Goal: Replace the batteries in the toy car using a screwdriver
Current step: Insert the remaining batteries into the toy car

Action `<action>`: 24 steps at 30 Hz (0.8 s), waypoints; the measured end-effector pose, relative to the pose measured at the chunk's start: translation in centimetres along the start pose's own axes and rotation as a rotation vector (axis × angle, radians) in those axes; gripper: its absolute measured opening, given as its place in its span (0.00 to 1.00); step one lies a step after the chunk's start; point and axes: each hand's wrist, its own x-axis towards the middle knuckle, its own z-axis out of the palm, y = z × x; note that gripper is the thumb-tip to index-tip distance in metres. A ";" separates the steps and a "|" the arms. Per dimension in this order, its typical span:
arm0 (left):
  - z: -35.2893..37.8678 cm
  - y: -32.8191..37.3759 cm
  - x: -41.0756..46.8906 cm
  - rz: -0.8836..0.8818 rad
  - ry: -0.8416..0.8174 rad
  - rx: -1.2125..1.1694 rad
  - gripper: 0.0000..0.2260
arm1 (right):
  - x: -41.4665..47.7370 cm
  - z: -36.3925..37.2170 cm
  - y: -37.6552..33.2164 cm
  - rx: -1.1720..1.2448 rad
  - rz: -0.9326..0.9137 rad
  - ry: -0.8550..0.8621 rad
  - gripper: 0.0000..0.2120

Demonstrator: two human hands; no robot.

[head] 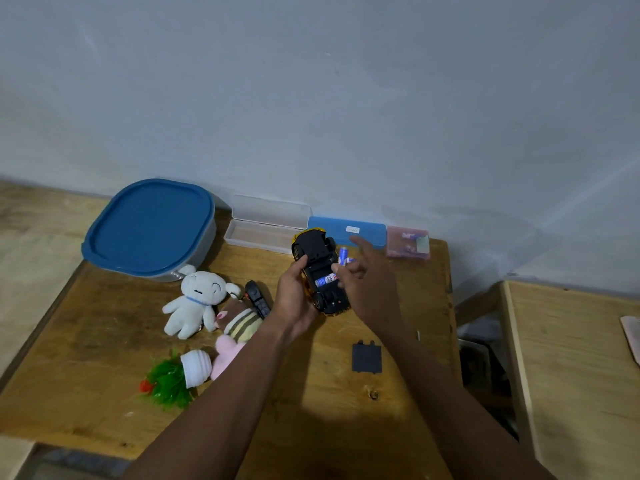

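My left hand (pixel 294 299) grips the car (pixel 317 252) belly-up over the table (pixel 104 393), its long axis running away from me and leaning left. A battery (pixel 325 280) lies crosswise inside. My right hand (pixel 365 284) touches it; whether it pinches, I cannot tell.

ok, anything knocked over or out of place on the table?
The small potted plant lies tipped on its side near the plush toys. The black battery cover lies loose on the table, off the upturned toy car, as expected mid-swap.
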 end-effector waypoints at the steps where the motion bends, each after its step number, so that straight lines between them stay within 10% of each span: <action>1: 0.1 0.1 -0.1 0.002 0.001 -0.001 0.21 | -0.2 0.0 -0.6 0.046 0.046 -0.060 0.20; 11: 0.0 -0.3 -0.2 0.050 0.062 0.005 0.24 | -1.6 1.4 -2.0 0.324 0.304 -0.083 0.06; 24: -0.4 -0.8 -0.9 0.039 0.069 -0.043 0.20 | -1.1 2.1 -0.6 -0.107 0.020 -0.003 0.15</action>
